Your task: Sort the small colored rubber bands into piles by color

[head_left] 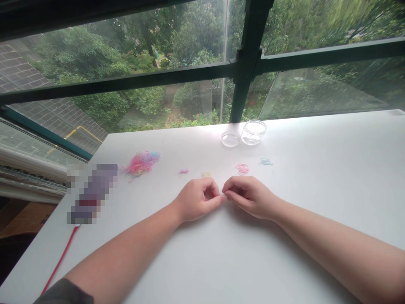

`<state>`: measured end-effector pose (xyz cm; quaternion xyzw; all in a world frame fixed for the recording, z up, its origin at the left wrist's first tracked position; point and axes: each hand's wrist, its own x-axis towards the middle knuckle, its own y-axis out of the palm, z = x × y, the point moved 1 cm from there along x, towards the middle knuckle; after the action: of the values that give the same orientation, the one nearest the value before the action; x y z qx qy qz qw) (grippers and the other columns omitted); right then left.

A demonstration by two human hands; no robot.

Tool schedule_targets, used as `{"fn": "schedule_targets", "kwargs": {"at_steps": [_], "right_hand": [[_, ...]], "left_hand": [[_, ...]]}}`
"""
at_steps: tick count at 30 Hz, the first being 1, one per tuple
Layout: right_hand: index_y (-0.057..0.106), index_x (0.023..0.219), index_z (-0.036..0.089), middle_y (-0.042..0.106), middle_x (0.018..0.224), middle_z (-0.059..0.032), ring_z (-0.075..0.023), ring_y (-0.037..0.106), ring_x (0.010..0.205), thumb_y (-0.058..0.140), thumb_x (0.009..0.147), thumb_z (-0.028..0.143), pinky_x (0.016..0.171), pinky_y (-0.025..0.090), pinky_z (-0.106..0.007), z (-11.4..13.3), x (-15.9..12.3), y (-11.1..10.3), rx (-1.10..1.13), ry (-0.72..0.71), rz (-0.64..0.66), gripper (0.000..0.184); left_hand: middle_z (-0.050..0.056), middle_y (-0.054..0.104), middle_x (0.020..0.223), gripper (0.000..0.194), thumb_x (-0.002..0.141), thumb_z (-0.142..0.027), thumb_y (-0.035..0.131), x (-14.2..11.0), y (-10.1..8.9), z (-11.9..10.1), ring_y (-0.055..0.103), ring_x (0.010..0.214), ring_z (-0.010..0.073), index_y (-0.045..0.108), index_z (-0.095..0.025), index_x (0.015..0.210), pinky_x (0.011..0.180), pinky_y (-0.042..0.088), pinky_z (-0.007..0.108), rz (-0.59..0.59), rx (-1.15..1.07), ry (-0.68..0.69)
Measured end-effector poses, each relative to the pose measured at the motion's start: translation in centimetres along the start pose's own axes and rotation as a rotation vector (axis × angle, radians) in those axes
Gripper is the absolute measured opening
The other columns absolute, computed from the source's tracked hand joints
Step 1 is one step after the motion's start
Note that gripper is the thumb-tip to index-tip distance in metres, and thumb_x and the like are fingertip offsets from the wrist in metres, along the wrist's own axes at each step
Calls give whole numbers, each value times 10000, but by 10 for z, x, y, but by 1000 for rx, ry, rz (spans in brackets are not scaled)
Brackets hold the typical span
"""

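My left hand (198,202) and my right hand (255,196) meet fingertip to fingertip above the white table, both closed in a pinch. Whatever lies between the fingertips is too small to make out. Just beyond them are little groups of thin rubber bands: purple bands (183,171), pale yellow bands (207,173), pink bands (242,169) and blue-green bands (265,161). The pale yellow ones lie right behind my left hand, and the pink ones behind my right. Farther left sits a mixed heap of coloured rubber bands (142,163).
A clear round jar (254,133) stands uncovered near the table's (332,169) far edge, its clear lid (230,139) beside it. At the left is a blurred-out purple object (98,190) with a red cord (60,261). Green-framed windows rise behind the table.
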<state>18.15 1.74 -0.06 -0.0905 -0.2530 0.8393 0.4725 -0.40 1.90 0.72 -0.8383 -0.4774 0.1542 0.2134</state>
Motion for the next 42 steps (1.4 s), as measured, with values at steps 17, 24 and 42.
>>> {"fn": "schedule_targets", "kwargs": {"at_steps": [17, 24, 42], "right_hand": [[497, 749, 178, 468, 577, 37, -83, 386, 513, 507, 821, 197, 475, 314, -206, -2, -2, 0, -14, -12, 11, 75], [504, 761, 179, 470, 581, 37, -86, 388, 517, 499, 832, 210, 481, 319, -210, -3, -1, 0, -5, -9, 18, 78], [515, 748, 174, 484, 593, 27, -88, 393, 524, 499, 828, 213, 484, 325, -211, -2, -1, -1, 1, -17, 16, 89]], "left_hand": [[0, 587, 631, 174, 745, -309, 603, 0, 1, 1, 471, 534, 73, 568, -149, 685, 516, 377, 200, 7, -38, -16], [1, 595, 638, 161, 744, -298, 602, 0, 1, 1, 479, 543, 74, 573, -150, 686, 522, 382, 199, 8, -30, -11], [14, 625, 671, 144, 749, -287, 594, -1, 0, 0, 502, 563, 82, 606, -148, 713, 540, 397, 204, 24, -10, -1]]}}
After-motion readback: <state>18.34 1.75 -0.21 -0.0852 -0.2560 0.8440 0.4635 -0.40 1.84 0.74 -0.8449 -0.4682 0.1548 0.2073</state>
